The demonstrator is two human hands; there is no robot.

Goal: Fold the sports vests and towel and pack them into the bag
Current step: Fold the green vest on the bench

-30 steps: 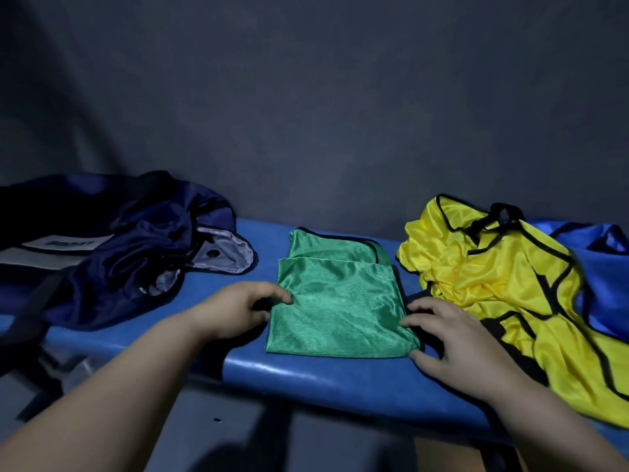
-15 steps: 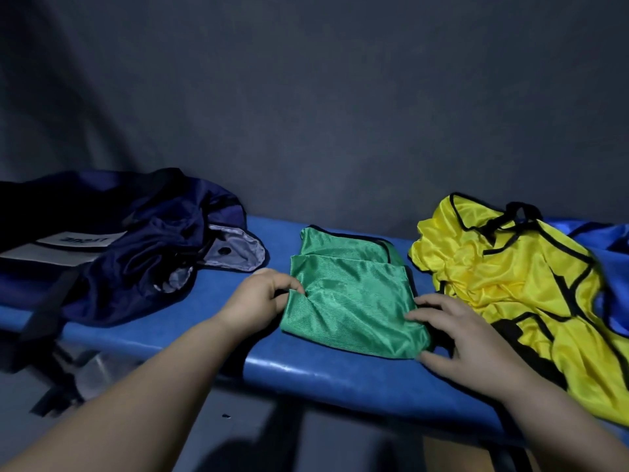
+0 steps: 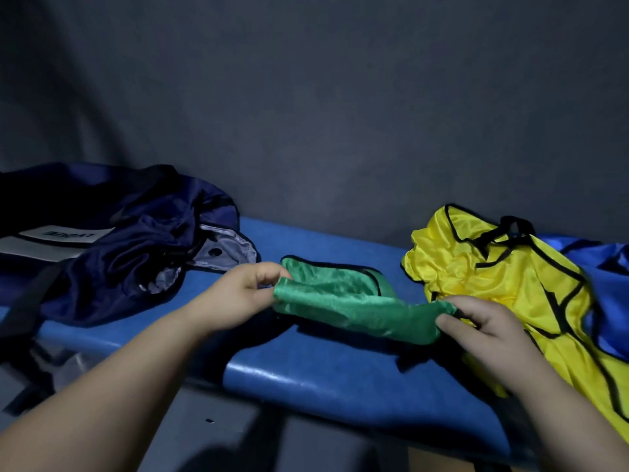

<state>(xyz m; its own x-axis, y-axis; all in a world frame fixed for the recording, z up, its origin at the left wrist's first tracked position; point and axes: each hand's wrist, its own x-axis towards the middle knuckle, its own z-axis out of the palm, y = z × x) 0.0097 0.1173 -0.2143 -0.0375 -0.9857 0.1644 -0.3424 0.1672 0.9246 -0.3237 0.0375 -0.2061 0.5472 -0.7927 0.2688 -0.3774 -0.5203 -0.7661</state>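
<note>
Green vest (image 3: 343, 301) was lying flat and folded mid-surface a second ago, and now its near edge is up in the air? What's going on lol

> yep, both hands went from resting at its sides to pinching it. Left hand (image 3: 238, 298) has the 9 o'clock corner between thumb and curled fingers, right hand (image 3: 483, 328) has the 3 o'clock corner the same way. The far edge is still down on the blue surface (image 3: 340, 376). My guess is one more fold, or a lift toward the bag. So the folding's nearly done for this one, the packing not.

ok and the count?

> one green vest, and one yellow vest (image 3: 493, 277) crumpled at 3 o'clock. One blue cloth (image 3: 609, 267) just past it at the right edge, can't tell if that's a vest or the towel. One dark blue bag (image 3: 119, 250) slumped at 9 o'clock, can't see inside. Two hands, both busy.
</note>
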